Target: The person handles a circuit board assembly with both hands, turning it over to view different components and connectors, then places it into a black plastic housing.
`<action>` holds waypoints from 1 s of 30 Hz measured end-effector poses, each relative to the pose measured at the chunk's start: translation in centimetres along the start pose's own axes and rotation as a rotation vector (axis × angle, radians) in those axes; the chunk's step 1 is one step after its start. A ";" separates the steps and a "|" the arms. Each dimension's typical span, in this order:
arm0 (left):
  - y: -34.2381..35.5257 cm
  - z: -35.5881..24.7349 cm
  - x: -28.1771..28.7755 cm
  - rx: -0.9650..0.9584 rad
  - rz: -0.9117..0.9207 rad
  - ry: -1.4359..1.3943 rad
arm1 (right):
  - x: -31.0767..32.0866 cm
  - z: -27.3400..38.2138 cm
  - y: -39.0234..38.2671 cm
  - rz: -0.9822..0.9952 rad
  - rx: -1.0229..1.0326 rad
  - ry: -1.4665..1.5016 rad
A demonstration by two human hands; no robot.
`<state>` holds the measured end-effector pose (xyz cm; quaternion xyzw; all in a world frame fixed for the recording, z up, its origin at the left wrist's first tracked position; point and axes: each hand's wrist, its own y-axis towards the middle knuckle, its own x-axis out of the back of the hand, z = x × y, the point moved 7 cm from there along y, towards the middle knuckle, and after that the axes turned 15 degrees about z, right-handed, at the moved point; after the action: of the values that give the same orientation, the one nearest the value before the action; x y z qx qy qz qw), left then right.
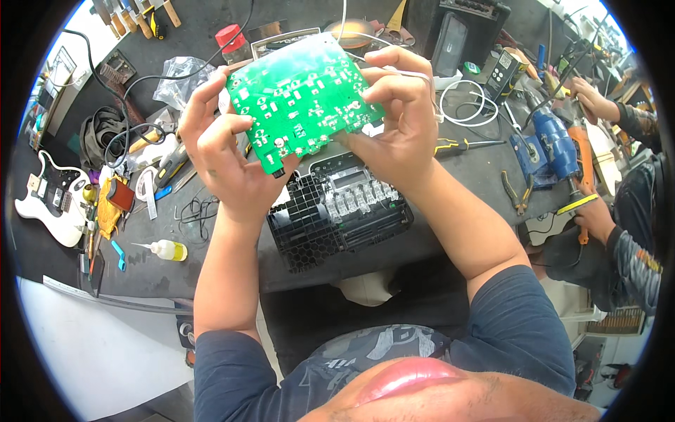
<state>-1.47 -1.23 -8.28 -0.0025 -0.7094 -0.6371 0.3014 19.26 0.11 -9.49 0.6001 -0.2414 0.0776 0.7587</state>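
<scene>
A green circuit board [299, 98] with many small soldered parts is held up tilted above the bench. My left hand [228, 144] grips its left edge between thumb and fingers. At the opposite edge, my right hand [401, 119] pinches the board, with the thumb near its lower corner. Below the board, a black plastic housing [337, 211] lies on the bench with its ribbed inside facing up; clear and silvery parts show in its middle. The board and my hands hide the housing's far edge.
A screwdriver [467, 145], pliers [517, 193] and a blue clamped tool [552, 141] lie to the right. On the left are a glue bottle [169, 250] and a white guitar body [53, 200]. Another person's hand [596, 218] works at far right. A white cable [467, 119] loops behind.
</scene>
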 end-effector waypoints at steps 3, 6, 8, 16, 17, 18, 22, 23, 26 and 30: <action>-0.2 0.3 -0.2 0.007 0.022 -0.002 | 0.0 -0.2 -0.1 0.001 -0.004 0.057; -0.2 0.4 -0.4 0.022 0.013 -0.021 | 0.1 -0.2 -0.2 0.011 -0.015 0.082; -0.3 0.6 -0.4 0.043 0.007 -0.062 | 0.3 0.0 0.0 -0.073 -0.053 0.072; -0.1 0.3 -0.2 0.075 0.039 0.004 | 0.1 0.1 0.0 -0.014 -0.004 0.103; -0.2 0.3 -0.2 0.069 0.040 0.001 | 0.2 0.1 0.0 -0.017 -0.009 0.090; -0.4 0.1 0.0 0.074 0.042 0.004 | 0.1 0.2 0.0 -0.020 -0.015 0.076; -0.5 0.2 -0.3 0.103 0.002 0.016 | 0.2 -0.1 -0.1 -0.021 -0.032 -0.011; -0.6 0.4 -0.3 0.105 -0.051 0.003 | 0.3 -0.3 -0.1 -0.037 -0.022 -0.032; -0.3 1.2 -0.6 0.085 -0.049 0.035 | 0.1 -1.0 -0.1 -0.086 -0.095 0.119; -0.4 1.8 -1.6 0.198 0.050 -0.083 | -1.0 -4.2 -0.3 -0.139 0.018 0.517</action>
<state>-1.08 0.95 -9.32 -0.0170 -0.7804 -0.5555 0.2864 19.62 4.15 -10.89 0.5821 0.0030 0.1782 0.7933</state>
